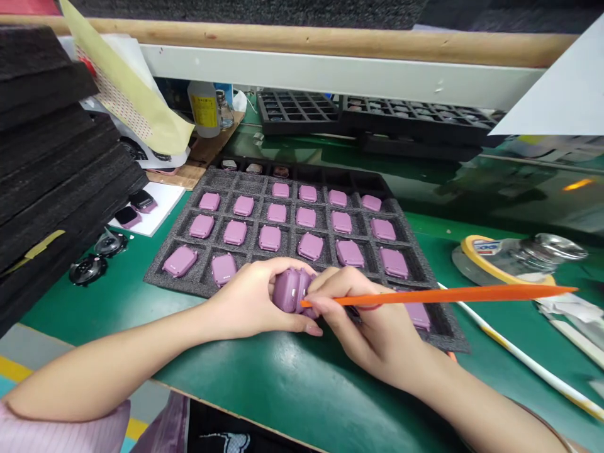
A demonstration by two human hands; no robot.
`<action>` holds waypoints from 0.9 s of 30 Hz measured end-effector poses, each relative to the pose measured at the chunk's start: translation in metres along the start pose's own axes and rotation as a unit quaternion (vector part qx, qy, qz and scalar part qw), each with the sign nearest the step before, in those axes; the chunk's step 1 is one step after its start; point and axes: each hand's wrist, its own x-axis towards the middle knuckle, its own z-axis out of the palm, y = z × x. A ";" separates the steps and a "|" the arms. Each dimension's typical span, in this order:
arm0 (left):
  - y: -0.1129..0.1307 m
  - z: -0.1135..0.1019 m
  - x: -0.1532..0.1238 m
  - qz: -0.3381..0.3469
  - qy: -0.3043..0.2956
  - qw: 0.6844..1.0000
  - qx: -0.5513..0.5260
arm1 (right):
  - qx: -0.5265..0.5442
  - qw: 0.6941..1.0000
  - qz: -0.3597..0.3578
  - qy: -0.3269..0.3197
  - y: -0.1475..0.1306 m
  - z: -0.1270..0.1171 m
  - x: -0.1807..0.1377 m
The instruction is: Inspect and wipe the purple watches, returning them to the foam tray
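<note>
My left hand (250, 303) grips a mauve plastic casing (287, 290), possibly a smartwatch body, with its fingers wrapped around it. My right hand (365, 324) holds a long orange plastic pry tool (438, 296) between thumb and fingers, and the tool's tip touches the casing. Both hands are just above the near edge of a grey foam tray (175, 278). Rows of similar mauve casings (310, 246) sit in its square pockets, and my right hand hides part of the front row.
A green work mat (283, 377) lies under the tray. Tall black foam sheets (47, 157) are stacked at the left, near round black parts (88, 269). A tape roll (491, 257), a white cable (519, 358), black trays (297, 113) and a bottle (204, 108) stand around.
</note>
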 end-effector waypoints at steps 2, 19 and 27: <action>0.000 0.000 0.000 -0.001 0.001 1.000 0.004 | -0.004 1.000 0.005 -0.002 -0.001 0.000 0.001; 0.000 -0.001 -0.002 0.027 0.015 0.999 0.037 | 0.126 0.973 0.140 0.134 -0.003 -0.011 0.012; 0.002 -0.002 -0.005 0.020 0.010 0.999 0.050 | 0.037 0.957 0.127 0.259 -0.024 -0.053 -0.006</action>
